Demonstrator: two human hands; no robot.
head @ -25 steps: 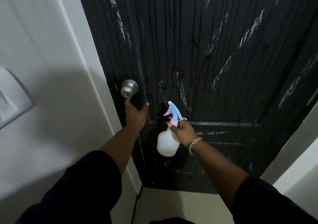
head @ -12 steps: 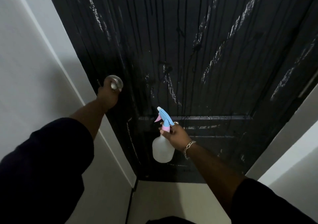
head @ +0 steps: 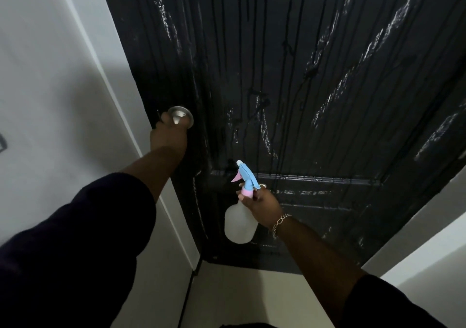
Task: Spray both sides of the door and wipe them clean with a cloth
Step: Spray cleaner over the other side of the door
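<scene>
Facing: a tall black panelled door point(head: 315, 80) fills most of the head view, seen from below.
Door surface: wet, with thin dark drip lines running down it and pale shiny streaks slanting across the upper panels.
Room: white wall point(head: 50, 80) and a white door frame point(head: 113, 75) on the left, another white wall at lower right, and pale floor point(head: 247, 295) below the door's bottom edge.
Writing: no label or brand can be read anywhere; the bottle's body is plain.
Left hand point(head: 168, 138): wrapped around the round silver metal door knob point(head: 180, 119) near the door's left edge, arm stretched out in a dark sleeve.
Right hand point(head: 262, 205): holds the neck of a translucent white plastic spray bottle point(head: 238, 223) with a blue and pink trigger head, fingers curled round it; a chain bracelet point(head: 280, 223) sits on the wrist.
Bottle position: held in front of the door's lower half, nozzle pointing up and left, well to the right of the knob.
</scene>
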